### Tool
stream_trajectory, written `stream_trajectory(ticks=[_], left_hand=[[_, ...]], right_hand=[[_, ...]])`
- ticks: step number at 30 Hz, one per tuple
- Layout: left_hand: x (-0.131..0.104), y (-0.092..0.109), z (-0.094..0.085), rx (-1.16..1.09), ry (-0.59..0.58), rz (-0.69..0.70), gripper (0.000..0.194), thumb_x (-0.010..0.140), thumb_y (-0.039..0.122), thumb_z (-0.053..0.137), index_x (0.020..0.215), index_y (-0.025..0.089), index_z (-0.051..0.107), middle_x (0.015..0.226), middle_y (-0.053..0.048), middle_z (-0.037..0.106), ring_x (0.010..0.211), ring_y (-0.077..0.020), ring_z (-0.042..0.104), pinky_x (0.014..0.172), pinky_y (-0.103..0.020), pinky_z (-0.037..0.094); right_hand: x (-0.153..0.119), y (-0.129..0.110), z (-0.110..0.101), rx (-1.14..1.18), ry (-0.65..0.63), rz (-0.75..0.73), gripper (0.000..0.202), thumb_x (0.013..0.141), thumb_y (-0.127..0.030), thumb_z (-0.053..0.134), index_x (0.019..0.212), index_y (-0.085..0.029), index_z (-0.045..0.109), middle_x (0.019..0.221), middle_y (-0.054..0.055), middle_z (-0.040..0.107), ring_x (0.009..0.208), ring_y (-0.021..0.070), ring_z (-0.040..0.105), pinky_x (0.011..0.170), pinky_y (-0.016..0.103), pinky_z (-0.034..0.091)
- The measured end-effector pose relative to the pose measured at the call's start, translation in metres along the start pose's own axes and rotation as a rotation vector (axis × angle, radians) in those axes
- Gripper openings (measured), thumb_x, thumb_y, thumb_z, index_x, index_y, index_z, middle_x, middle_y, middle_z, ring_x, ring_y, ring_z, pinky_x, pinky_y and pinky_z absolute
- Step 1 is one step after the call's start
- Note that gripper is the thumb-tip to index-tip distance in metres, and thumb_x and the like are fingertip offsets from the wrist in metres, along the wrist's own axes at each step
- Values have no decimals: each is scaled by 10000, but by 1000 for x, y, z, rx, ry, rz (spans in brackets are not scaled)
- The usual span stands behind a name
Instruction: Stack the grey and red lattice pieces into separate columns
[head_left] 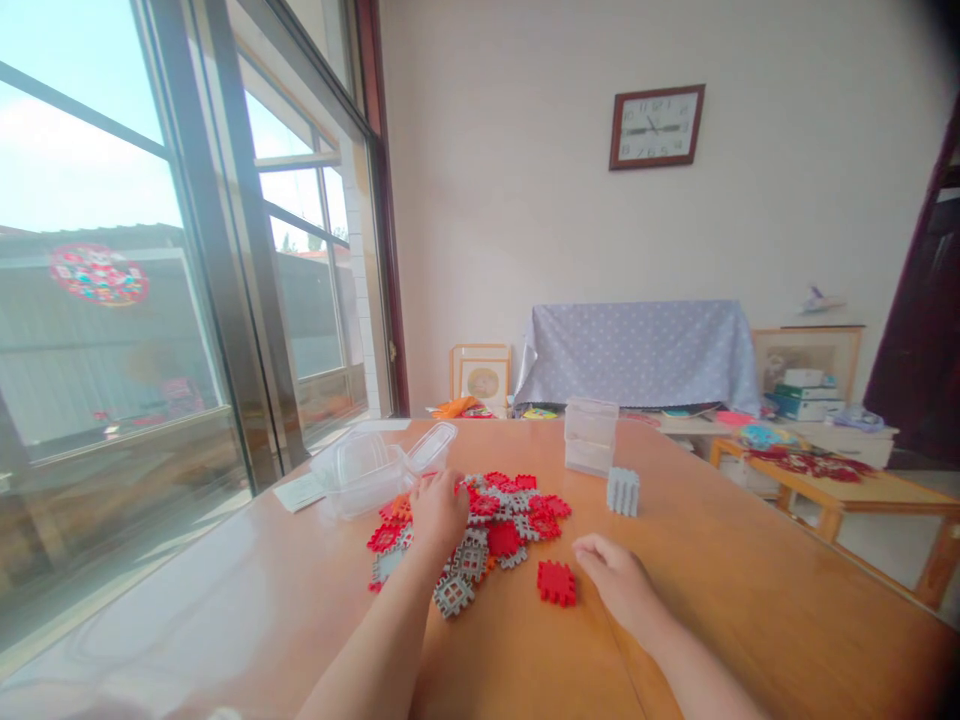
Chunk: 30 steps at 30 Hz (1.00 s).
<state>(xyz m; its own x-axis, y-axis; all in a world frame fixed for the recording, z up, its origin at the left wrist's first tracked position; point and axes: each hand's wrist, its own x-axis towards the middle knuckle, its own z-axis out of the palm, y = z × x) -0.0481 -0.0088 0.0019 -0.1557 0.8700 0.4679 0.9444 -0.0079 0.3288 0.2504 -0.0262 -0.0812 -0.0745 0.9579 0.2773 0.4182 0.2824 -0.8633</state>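
Notched red and grey tiles (504, 540) lay loosely heaped (many overlapping). A red toothed block (556, 583) sat apart, near right.

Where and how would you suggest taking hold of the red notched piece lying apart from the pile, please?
I'd pinch the red notched piece by its near and far edges, coming from the right. It seems to lie flat, its toothed rim should give purchase, and the right hand is on that side, while the tile pile lies to its left and beyond.
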Motion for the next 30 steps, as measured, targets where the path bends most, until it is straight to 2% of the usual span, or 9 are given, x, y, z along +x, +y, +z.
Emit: stream_trajectory(ticks=[4,7,10,14,21,24,26,28,30], left_hand=[[-25,23,7,-66,-117,217,169,863,375,549,965,288,651,968,-18,720,1044,-261,562,950,-421,317],[-39,36,12,-38,-157,297,262,770,474,647,928,266,660,958,-51,713,1033,-305,542,953,-468,300],[-43,41,14,10,-154,327,291,737,471,669,907,236,661,976,-93,704,1031,-328,528,942,-493,292],[-41,39,17,28,-137,334,155,816,343,575,822,216,664,915,-105,700,993,-308,530,918,-478,292],[-40,36,18,-49,-89,318,279,915,304,477,717,199,642,819,-110,691,936,-285,532,891,-456,304],[-38,32,16,-228,-8,289,270,932,332,476,759,214,646,846,-88,688,932,-261,530,881,-409,325],[-36,29,16,-489,12,230,254,928,362,500,771,218,639,831,-65,670,907,-234,532,845,-356,346],[-34,27,19,-817,-44,118,290,910,421,535,724,208,599,733,-34,618,793,-192,528,751,-300,361],[-32,27,23,-1124,-149,-15,336,883,484,570,700,202,555,636,6,548,639,-140,481,635,-258,339]], right_hand=[[-2,-2,0,2,-4,6,270,865,-430,548,926,-222,709,969,40,767,971,272,678,905,367,484],[-3,-5,-1,3,-4,13,267,869,-431,547,916,-224,708,959,40,767,971,271,676,901,366,483],[-3,-7,-2,-11,-2,10,278,870,-436,548,923,-219,714,972,45,765,973,274,672,900,369,481],[-2,-7,-2,-38,-5,4,283,872,-433,548,913,-211,719,936,42,762,935,267,672,871,360,488],[-5,-9,-1,-46,-7,-14,282,888,-439,537,893,-215,709,903,28,756,913,253,674,846,344,494],[-5,-10,0,-45,-9,-13,285,880,-447,549,892,-214,712,900,32,758,918,261,677,854,356,496],[-5,-9,1,-32,7,-14,291,873,-456,562,909,-211,715,926,42,762,942,270,679,874,368,496],[-5,-7,1,-1,29,-15,307,867,-470,575,947,-209,714,982,56,763,987,280,677,908,381,491],[-5,-5,0,36,49,-12,332,867,-489,577,989,-208,706,1042,69,756,1038,288,668,942,393,484]])
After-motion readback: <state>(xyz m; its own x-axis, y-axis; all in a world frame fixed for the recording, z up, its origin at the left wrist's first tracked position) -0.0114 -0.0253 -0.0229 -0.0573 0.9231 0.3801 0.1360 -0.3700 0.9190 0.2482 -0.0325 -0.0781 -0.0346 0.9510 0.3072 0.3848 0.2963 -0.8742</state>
